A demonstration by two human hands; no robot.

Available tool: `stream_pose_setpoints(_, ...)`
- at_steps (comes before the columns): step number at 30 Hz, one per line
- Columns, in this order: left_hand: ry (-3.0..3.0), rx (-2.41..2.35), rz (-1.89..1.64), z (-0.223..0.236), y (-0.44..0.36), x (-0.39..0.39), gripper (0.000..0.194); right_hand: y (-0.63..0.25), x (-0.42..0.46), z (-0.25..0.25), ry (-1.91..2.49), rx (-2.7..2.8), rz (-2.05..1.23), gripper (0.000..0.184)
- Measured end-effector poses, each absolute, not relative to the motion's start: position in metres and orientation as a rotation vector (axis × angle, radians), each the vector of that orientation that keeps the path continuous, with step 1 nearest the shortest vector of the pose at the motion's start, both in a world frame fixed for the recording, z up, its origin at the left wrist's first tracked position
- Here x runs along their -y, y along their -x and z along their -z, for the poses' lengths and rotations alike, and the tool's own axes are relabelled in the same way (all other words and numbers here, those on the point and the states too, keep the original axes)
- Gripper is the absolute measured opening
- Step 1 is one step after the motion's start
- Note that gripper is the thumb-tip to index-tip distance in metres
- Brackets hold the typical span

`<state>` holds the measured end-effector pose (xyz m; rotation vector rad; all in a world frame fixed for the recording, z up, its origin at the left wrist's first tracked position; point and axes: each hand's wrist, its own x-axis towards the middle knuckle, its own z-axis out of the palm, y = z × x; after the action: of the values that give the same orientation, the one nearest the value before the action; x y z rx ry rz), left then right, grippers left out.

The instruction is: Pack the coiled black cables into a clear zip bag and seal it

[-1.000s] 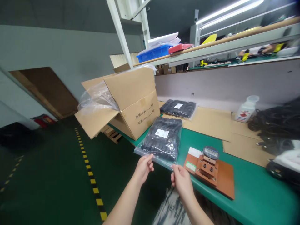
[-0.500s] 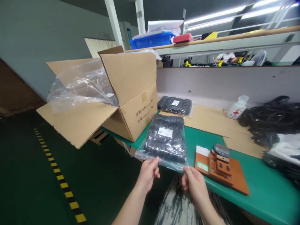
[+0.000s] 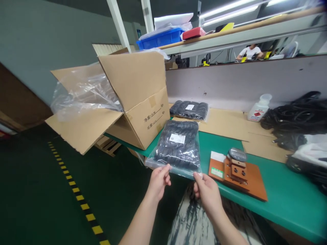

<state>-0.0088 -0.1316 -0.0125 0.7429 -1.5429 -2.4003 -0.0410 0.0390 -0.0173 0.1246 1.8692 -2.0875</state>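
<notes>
2 bags in view, both clear plastic w/ blk coils inside (coil count unclear), 1 wht label ea. Front bag lies on the grn bench at its near edge, just R of the box, its flat mouth strip sticking out toward the person. 2 hands on it: L hand pinches the strip about mid-width, thumb + forefinger; R hand pinches same strip nr its R corner. Rear bag sits farther back on cardboard, nr the wall, no hand on it.

1 box, L end of bench, on its side, flaps open to L, clear liner spilling out. 1 gauge, rnd, blk, mounted on 1 brown base R of R hand; base has 1 grn sticker, 1 wht one. 1 wht bottle at back, beside a heap of blk cables, too tangled to count.

Shelf above: 1 blue tray w/ papers, 1 red case. 1 co-worker beyond, under the shelf.
</notes>
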Motion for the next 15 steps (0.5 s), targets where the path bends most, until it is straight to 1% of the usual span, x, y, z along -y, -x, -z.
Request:
stream_pose_setpoints(7, -0.766, 1.599, 2.343, 0.0108, 0.0084, 0.1300, 0.041, 0.0409, -0.0398, 0.0160, -0.119, -1.813, 2.134, 0.055)
stream_pose_setpoints(15, -0.791, 1.620, 2.365, 0.0095, 0.0089, 0.1317, 0.041, 0.0377, -0.0401, 0.0200, -0.140, -1.689, 2.216, 0.052)
